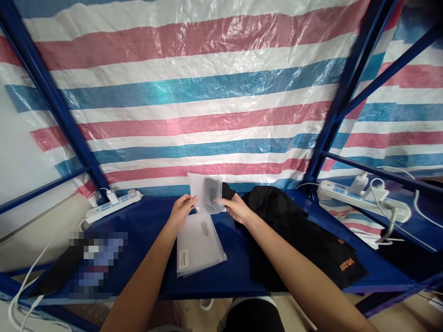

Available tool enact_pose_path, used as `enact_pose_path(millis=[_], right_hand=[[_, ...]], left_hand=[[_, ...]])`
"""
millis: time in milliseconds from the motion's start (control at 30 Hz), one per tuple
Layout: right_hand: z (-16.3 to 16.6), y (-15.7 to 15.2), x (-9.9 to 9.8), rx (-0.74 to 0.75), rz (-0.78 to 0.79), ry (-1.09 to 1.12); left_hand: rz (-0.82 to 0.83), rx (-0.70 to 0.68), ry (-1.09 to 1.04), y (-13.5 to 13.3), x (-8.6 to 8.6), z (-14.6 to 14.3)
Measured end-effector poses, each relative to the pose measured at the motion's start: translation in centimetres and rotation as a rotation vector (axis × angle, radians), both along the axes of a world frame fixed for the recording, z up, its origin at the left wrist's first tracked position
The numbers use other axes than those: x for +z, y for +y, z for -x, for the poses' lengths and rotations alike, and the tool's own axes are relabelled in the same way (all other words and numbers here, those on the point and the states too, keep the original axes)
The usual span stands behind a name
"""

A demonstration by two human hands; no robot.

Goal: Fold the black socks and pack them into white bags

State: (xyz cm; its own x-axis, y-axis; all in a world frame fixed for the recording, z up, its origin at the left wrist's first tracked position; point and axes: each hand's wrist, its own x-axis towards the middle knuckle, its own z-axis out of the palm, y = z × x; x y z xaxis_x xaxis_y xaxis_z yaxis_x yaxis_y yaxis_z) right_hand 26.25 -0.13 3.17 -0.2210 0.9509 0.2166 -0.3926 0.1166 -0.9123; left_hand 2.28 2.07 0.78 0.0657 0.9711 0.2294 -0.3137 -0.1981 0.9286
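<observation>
Both hands hold up a clear plastic bag above the blue table. My left hand pinches the bag's left edge. My right hand grips a small dark cloth item that is partly inside the bag's right side. Below the hands lies a stack of flat clear bags with small printed labels. A pile of black garments with orange lettering rests on the table to the right of my right arm.
A white power strip with a plugged charger lies at the back left, its cable trailing off the table. Another power strip sits on the right shelf. Blue metal frame posts and a striped tarp enclose the space. A blurred patch is at front left.
</observation>
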Motion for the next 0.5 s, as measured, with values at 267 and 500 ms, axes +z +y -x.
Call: enact_pose_path(millis=[267,500], right_hand=[[-3.1,2.3,-0.4,-0.543,-0.266,-0.293],[-3.0,0.7,-1.3,-0.411,-0.807,-1.302]], left_hand=[[0.100,0.323,-0.324,2.4,-0.3,3.3],[0.166,0.339,-0.408,2.6,-0.7,2.9]])
